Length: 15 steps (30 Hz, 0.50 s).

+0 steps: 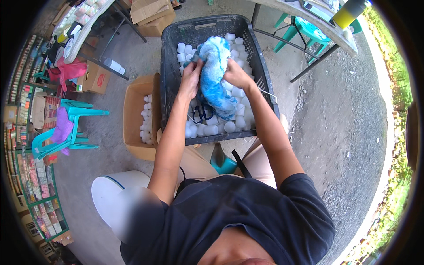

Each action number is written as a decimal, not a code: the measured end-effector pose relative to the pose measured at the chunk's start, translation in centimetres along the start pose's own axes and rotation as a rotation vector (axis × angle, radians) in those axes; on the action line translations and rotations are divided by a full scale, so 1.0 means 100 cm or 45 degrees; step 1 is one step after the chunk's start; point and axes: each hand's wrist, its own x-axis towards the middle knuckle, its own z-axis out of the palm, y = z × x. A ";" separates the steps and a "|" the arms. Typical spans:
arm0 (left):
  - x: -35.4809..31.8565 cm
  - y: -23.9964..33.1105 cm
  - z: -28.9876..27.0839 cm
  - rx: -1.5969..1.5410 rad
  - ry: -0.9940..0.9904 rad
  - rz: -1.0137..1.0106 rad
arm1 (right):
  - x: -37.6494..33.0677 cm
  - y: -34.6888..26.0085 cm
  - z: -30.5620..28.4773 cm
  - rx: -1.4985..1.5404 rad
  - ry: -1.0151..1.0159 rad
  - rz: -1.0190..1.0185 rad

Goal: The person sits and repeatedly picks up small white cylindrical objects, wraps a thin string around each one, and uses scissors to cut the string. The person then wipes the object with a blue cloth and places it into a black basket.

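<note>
pinching a blue-white cloth point(216, 79), left hand point(191, 79) and right hand point(239, 76) are over the crate point(170, 75); a box point(134, 99) flanks its left edge, floor point(289, 95) its right.

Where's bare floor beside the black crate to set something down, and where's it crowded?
Free: ground right of the black crate, beyond the right forearm; also the floor between the teal chair and the open cardboard box. Crowded: inside the crate, where white pieces surround the blue-white fabric in the left hand and right hand.
</note>
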 end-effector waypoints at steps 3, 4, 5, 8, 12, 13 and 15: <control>-0.008 -0.005 0.002 -0.042 0.025 -0.041 | 0.002 0.002 0.000 -0.163 0.093 0.030; -0.006 -0.008 0.000 -0.049 0.009 -0.006 | 0.003 0.002 0.001 -0.159 0.122 0.003; -0.003 -0.009 0.000 -0.054 -0.010 0.032 | 0.003 0.001 0.000 -0.156 0.155 -0.026; -0.004 -0.011 0.004 -0.076 -0.019 0.194 | 0.005 -0.002 -0.002 0.365 0.338 0.272; -0.005 -0.001 0.013 0.059 -0.051 0.398 | 0.003 -0.008 -0.018 0.733 0.303 0.396; -0.006 0.001 0.013 0.132 -0.059 0.421 | 0.001 -0.007 -0.019 0.706 0.283 0.384; -0.004 0.000 0.010 0.298 -0.066 0.553 | 0.000 -0.012 -0.017 0.367 0.199 0.288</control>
